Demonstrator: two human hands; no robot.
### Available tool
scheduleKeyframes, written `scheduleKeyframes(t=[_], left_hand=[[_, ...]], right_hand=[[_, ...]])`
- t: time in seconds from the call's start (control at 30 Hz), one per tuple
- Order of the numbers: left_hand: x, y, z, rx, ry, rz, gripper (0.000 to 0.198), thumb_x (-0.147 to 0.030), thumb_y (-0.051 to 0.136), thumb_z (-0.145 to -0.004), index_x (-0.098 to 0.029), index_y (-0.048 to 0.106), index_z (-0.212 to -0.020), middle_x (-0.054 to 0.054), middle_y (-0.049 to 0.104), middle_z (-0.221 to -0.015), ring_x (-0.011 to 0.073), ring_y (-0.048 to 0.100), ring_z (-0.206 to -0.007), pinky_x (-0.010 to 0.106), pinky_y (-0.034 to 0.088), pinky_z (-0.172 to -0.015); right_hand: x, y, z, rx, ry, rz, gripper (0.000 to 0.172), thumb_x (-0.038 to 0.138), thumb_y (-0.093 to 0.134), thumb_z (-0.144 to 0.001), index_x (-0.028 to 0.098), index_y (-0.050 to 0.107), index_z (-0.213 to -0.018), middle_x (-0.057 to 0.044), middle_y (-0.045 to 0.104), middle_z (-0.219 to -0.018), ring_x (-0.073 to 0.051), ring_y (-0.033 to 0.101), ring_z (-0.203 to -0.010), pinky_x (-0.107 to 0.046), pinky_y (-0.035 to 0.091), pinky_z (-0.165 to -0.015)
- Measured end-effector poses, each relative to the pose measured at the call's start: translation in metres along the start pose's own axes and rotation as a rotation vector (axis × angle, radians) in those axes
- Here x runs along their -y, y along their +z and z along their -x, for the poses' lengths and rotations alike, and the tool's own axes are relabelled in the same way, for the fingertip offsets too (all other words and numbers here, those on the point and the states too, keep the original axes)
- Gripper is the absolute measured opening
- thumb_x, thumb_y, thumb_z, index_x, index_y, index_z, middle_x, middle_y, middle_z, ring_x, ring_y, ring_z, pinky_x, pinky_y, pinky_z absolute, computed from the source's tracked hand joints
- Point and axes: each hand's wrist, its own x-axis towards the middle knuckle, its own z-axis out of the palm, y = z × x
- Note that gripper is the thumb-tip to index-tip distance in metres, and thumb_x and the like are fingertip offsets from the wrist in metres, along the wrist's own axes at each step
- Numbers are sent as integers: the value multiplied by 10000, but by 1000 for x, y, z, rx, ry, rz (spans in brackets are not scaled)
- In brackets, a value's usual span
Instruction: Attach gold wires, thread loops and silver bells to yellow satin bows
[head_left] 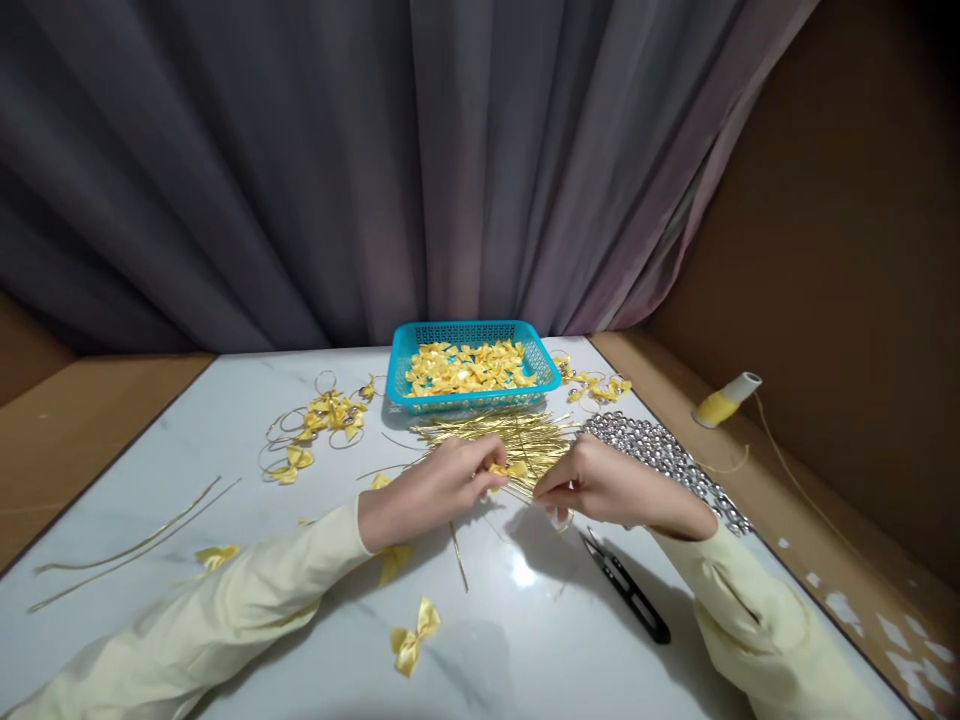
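Bow (414, 637), just one, lies nearest you; white table (547, 660) spreads between it and one pair of snips (643, 610). Your left hand (450, 476) pinches one yellow ribbon (514, 470) over the table; your right hand (604, 482) has fingers narrowed together, their hold unclear. Beyond, one blue basket (480, 398) stands near the far edge.
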Motion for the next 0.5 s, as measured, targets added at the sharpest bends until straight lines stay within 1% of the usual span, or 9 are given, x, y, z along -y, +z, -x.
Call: scheduleKeyframes(t=[0.1, 0.23, 0.37, 0.5], left_hand=[[-11, 0, 3, 10, -33, 74, 65, -198, 486, -844, -187, 550, -846, -16, 613, -714, 128, 537, -644, 230, 347, -568], [-20, 3, 6, -5, -88, 109, 83, -229, 551, -814, -174, 610, -796, -12, 664, -670, 122, 572, -599, 215, 355, -544], [-23, 5, 7, -16, -87, 103, 106, -214, 562, -800, -162, 648, -764, -9, 667, -630, 109, 551, -548, 207, 349, -521], [-26, 5, 9, -14, -60, 85, 123, -163, 537, -802, -164, 659, -785, -14, 672, -655, 99, 550, -564, 202, 351, -537]], right_hand=[[9, 1, 2, -50, 15, -5, 250, 98, 457, -825, 141, 680, -719, -1, 640, -565, -78, 532, -481, -201, 369, -496], [16, 4, 2, -101, 27, 48, 258, 106, 465, -823, 148, 682, -689, 8, 614, -528, -68, 470, -454, -207, 319, -482], [20, 5, 1, -101, 91, 74, 256, 80, 475, -801, 147, 689, -678, 17, 589, -499, -55, 414, -438, -211, 270, -481], [23, 4, 0, -71, 152, 53, 240, 62, 490, -775, 150, 701, -703, 10, 608, -521, -54, 438, -449, -212, 256, -488]])
